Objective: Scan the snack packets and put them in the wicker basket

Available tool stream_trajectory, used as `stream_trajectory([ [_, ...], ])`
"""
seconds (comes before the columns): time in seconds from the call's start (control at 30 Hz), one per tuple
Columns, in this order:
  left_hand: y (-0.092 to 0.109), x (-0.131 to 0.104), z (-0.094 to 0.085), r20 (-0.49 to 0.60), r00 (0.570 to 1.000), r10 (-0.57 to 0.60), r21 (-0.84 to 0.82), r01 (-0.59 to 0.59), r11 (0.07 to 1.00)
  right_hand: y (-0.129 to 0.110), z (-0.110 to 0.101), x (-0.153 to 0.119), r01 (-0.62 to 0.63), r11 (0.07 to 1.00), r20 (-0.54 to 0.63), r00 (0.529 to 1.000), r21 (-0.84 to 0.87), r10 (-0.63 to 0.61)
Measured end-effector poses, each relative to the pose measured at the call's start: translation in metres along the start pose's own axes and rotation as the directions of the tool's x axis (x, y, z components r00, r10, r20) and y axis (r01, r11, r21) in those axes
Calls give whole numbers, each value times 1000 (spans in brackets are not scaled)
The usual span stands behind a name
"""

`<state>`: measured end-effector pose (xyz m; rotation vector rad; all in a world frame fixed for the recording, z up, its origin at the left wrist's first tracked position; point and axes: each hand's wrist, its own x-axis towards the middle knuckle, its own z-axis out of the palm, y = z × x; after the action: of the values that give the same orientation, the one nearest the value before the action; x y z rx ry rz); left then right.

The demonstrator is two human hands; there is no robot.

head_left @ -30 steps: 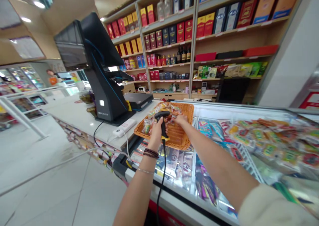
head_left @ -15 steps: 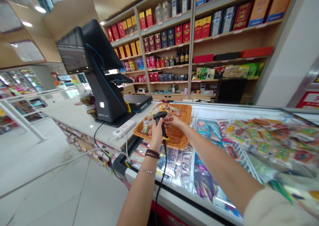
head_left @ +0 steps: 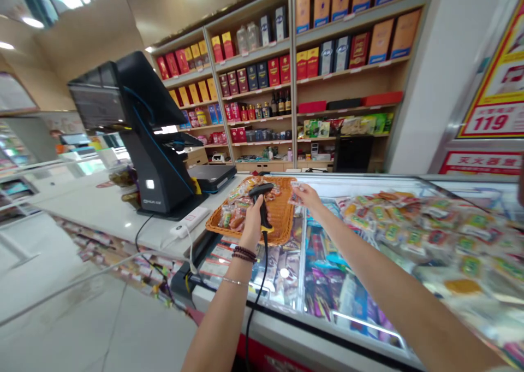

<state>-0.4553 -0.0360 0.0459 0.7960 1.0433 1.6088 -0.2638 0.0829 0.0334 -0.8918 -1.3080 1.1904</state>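
Observation:
My left hand point(head_left: 254, 217) is wrapped round the handle of a black barcode scanner point(head_left: 262, 190), held over an orange wicker basket point(head_left: 283, 227). From the scanner's base a black cable point(head_left: 265, 263) hangs down over the freezer edge. My right hand point(head_left: 308, 195) pinches a small clear plastic packet point(head_left: 295, 190) at the basket's right rim; what is inside the packet is too small to make out. Several wrapped snack packets point(head_left: 232, 217) lie in the left and back of the basket, partly hidden by my left hand and the scanner.
Under the basket is a glass-topped freezer point(head_left: 286, 284) with packaged goods inside. Several bagged snacks point(head_left: 429, 235) are piled on the right. A black checkout terminal point(head_left: 158, 164) stands on the white counter point(head_left: 98, 197), beside a white power strip point(head_left: 189, 222). Stocked shelves point(head_left: 254, 104) line the back.
My right hand has moved right, away from the scanner, and carries the small packet to the basket's edge. My left hand keeps the scanner over the basket. The view has turned right.

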Motion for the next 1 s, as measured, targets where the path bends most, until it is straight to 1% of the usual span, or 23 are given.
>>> stream_trajectory([
  [0.1, -10, -8, 48, 150, 987, -52, -26, 57, 998, -17, -68, -28, -77, 993, -86, 993, 84, 84],
  [0.17, -22, -18, 83, 265, 962, -68, -25, 78, 997, -25, -105, -49, -107, 989, -127, 985, 102, 120],
  [0.23, -39, -28, 114, 353, 932, -84, -16, 96, 995, -28, -133, -69, -117, 988, -149, 980, 104, 132],
  [0.27, -49, -34, 126, 380, 921, -87, -14, 100, 995, -28, -144, -77, -113, 989, -158, 979, 97, 127],
  [0.3, -59, -38, 136, 398, 913, -88, -13, 101, 995, -26, -153, -83, -102, 991, -168, 979, 87, 116],
  [0.37, -78, -45, 147, 422, 902, -90, 0, 99, 995, -19, -167, -92, -73, 995, -205, 975, 62, 84],
  [0.4, -87, -47, 149, 437, 895, -91, 16, 93, 996, -14, -173, -94, -58, 997, -232, 970, 51, 68],
  [0.47, -100, -49, 147, 473, 877, -88, 62, 67, 996, -6, -181, -95, -31, 999, -290, 956, 31, 39],
  [0.57, -111, -49, 137, 511, 857, -58, 112, 0, 994, 2, -189, -93, -8, 999, -300, 954, -42, -5],
  [0.7, -113, -50, 126, 536, 844, -3, 126, -77, 989, 4, -194, -93, 7, 987, -258, 965, -161, -49],
  [0.77, -113, -49, 124, 544, 839, 9, 133, -97, 986, 5, -194, -95, -14, 987, -253, 967, -163, -28],
  [0.87, -115, -48, 123, 538, 843, 13, 126, -96, 987, 6, -192, -96, -43, 988, -252, 968, -148, 4],
  [1.0, -118, -48, 122, 535, 845, 5, 134, -91, 987, 7, -190, -96, -42, 991, -256, 967, -128, 8],
])
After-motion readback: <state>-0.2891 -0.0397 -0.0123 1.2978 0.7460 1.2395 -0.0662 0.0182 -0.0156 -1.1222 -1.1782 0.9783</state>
